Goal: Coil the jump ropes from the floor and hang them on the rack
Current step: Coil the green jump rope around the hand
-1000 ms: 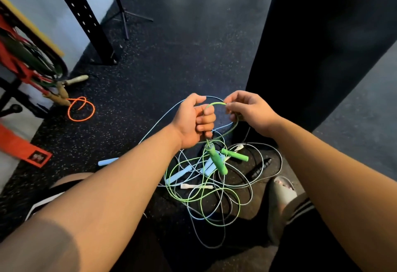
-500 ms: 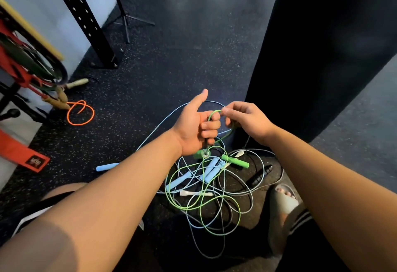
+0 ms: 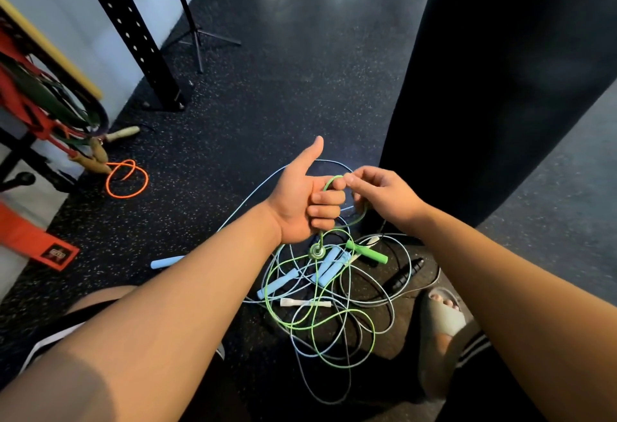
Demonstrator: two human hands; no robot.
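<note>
Thin light-green jump-rope cord (image 3: 329, 183) arches between the two hands, above a tangled pile of ropes on the black speckled rubber floor (image 3: 267, 94). Left hand (image 3: 305, 203): fingers curled shut around the cord, thumb raised; a green handle end with a metal swivel (image 3: 317, 251) hangs just below the fist. Right hand (image 3: 384, 193): thumb and forefinger pinch the same cord at the top of the arch, touching the left hand's index finger. Below both hands, loops of green, pale-blue and grey cord overlap, with pale-blue foam handles (image 3: 329, 266), a second green handle (image 3: 369, 251), a white handle (image 3: 305, 303) and a black handle (image 3: 404, 276) among them. Well to the left of the left hand lies an orange cord loop (image 3: 128, 178), beside a rack (image 3: 40, 101) hung with red and green bands.
</note>
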